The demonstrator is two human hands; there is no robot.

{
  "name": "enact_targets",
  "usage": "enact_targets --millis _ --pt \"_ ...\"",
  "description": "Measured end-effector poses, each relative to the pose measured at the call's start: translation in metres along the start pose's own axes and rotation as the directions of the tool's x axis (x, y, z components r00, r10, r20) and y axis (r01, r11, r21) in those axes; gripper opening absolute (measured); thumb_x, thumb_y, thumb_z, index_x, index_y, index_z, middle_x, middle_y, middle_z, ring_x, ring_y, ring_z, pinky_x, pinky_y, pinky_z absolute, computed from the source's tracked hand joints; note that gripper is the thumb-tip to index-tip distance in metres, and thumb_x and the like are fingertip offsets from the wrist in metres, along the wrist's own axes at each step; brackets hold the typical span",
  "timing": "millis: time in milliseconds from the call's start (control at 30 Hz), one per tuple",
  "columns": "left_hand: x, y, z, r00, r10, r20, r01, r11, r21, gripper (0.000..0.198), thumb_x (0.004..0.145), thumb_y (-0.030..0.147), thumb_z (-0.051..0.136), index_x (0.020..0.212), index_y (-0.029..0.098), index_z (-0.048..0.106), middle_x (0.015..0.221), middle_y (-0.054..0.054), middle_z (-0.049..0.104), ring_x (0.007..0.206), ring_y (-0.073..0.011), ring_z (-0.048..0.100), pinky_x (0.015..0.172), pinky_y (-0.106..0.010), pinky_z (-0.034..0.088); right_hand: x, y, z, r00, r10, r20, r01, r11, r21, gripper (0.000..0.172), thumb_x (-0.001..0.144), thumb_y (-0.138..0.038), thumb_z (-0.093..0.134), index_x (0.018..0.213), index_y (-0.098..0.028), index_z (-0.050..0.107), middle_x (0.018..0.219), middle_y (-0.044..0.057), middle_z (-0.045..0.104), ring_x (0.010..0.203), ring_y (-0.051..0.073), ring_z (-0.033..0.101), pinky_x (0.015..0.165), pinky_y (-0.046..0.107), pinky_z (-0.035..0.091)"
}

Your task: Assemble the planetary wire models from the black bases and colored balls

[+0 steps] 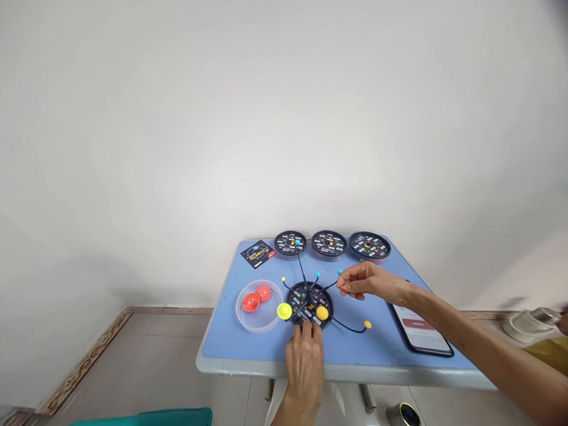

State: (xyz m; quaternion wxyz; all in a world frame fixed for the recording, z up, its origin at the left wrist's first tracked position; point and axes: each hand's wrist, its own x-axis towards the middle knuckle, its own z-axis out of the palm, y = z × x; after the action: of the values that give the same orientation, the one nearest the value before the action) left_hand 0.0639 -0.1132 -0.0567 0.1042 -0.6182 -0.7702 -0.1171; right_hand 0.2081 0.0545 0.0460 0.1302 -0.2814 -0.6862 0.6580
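Blue table top (223, 339), lower centre of the frame — 2 hands apart: left hand (304, 361) on the near edge of the black planet disc (310, 305), right hand (370, 281) pinching a thin wire arm (326, 290). Too hard a tug could bend the wire or skid the disc.

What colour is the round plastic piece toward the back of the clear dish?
Coral red: the glossy round plastic piece shows best in the head view.

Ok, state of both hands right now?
Left hand: on the near edge of the black solar-system disc, grip unclear.
Right hand: closed, pinching a small red ball on a wire.
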Motion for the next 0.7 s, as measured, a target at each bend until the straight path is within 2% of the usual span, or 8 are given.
enact_targets --millis 100,200,300,400,500,700 --pt "-0.001 -0.011 0.002 0.998 -0.017 -0.059 0.018 1.0 0.009 0.038 0.082 -0.003 0.052 0.108 0.02 0.068 0.094 -0.006 0.066 0.081 -0.0172 0.06 0.06 -0.024 0.05 -0.002 0.004 0.006 1.0 -0.003 -0.021 0.005 0.999 0.054 0.028 0.066 -0.038 0.077 0.079 -0.014 0.07 0.07 0.003 0.066 0.057 0.011 0.049 0.053 0.026 0.035" --pt "-0.007 -0.014 0.006 0.986 -0.01 -0.166 0.011 1.0 0.002 0.041 0.083 -0.004 0.047 0.113 0.018 0.065 0.096 -0.006 0.065 0.082 -0.0175 0.059 0.064 -0.026 0.051 -0.002 0.006 0.015 0.999 0.011 -0.05 -0.007 0.996 0.084 0.033 0.063 -0.042 0.079 0.078 -0.014 0.068 0.068 0.003 0.066 0.054 0.01 0.048 0.051 0.025 0.033" --pt "-0.014 -0.008 0.011 0.947 0.04 -0.32 -0.064 0.996 -0.066 0.044 0.085 -0.003 0.043 0.121 0.017 0.06 0.091 -0.007 0.066 0.08 -0.018 0.061 0.067 -0.028 0.052 -0.001 0.005 0.025 0.997 0.009 -0.082 -0.001 0.995 0.101 0.034 0.06 -0.042 0.08 0.075 -0.015 0.067 0.066 0.002 0.065 0.053 0.01 0.047 0.052 0.025 0.033" --pt "-0.015 0.005 0.014 0.901 0.051 -0.431 -0.147 0.97 -0.193 0.041 0.09 0.001 0.04 0.126 0.013 0.055 0.077 -0.006 0.065 0.068 -0.016 0.063 0.06 -0.025 0.05 0.001 0.004 0.031 0.996 0.005 -0.094 0.004 0.995 0.097 0.031 0.059 -0.04 0.08 0.072 -0.015 0.067 0.066 0.001 0.064 0.054 0.009 0.047 0.054 0.026 0.035" --pt "-0.008 0.018 0.017 0.89 0.027 -0.454 -0.168 0.947 -0.274 0.041 0.093 0.006 0.038 0.132 0.01 0.048 0.079 -0.008 0.068 0.068 -0.0161 0.067 0.057 -0.023 0.05 0.005 0.006 0.034 0.996 -0.008 -0.087 0.015 0.997 0.078 0.028 0.061 -0.038 0.078 0.073 -0.015 0.068 0.066 0.001 0.064 0.054 0.01 0.048 0.055 0.027 0.036" --pt "0.005 0.029 0.022 0.919 -0.065 -0.388 -0.049 0.959 -0.278 0.049 0.093 0.005 0.041 0.141 0.01 0.038 0.088 -0.01 0.073 0.07 -0.0182 0.071 0.054 -0.023 0.05 0.017 0.015 0.035 0.995 -0.039 -0.093 0.04 0.999 0.011 0.022 0.061 -0.03 0.074 0.073 -0.014 0.068 0.06 0.0 0.062 0.053 0.011 0.049 0.052 0.026 0.037"
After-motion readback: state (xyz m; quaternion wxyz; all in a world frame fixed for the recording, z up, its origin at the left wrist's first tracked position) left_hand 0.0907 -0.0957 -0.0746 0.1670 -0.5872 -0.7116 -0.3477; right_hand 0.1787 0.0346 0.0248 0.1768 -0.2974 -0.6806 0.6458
